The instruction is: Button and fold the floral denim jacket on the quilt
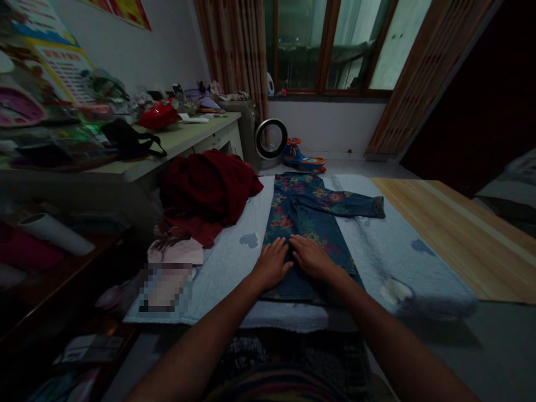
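A blue garment with a flower print (307, 220) lies spread on a light blue-grey quilt (377, 251). One of its sleeves stretches out to the right. My left hand (272, 262) rests flat on its lower part, fingers stretched out. Right beside it my right hand (312, 257) also lies flat on the cloth, fingers extended. Neither hand grips anything.
A heap of dark red clothes (205, 192) sits at the quilt's left edge, with pink cloth (176, 251) below it. A cluttered desk (184, 139) stands left. A bamboo mat (460, 234) lies right. A round fan (271, 139) and a toy ride-on (304, 159) stand on the floor beyond.
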A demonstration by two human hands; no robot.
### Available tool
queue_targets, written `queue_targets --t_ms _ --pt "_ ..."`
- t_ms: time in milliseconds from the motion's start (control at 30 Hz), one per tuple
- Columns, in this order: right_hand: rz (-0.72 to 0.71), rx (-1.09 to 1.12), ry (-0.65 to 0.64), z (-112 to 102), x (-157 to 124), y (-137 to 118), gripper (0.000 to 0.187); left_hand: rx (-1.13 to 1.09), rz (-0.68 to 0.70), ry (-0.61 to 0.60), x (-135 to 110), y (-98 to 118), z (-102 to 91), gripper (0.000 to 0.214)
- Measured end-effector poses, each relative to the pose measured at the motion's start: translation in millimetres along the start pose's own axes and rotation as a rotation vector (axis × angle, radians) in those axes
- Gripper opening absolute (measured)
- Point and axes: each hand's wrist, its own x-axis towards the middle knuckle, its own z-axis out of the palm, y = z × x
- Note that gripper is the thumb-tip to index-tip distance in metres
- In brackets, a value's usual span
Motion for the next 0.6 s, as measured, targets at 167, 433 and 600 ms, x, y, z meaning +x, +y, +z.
queue_targets --t_ms 167,433,600 --pt "0.131 -0.11 -0.094 -9 27 31 0.042 -0.003 0.037 0.029 0 2 -0.2 0.056" --pt "0.011 -0.089 -0.035 -9 84 60 0.043 -0.024 -0.002 0.11 54 -10 -3.5 0.047" --pt "0.167 -0.029 -0.05 -15 112 83 0.028 -0.014 0.0 0.07 56 -15 16.0 0.054"
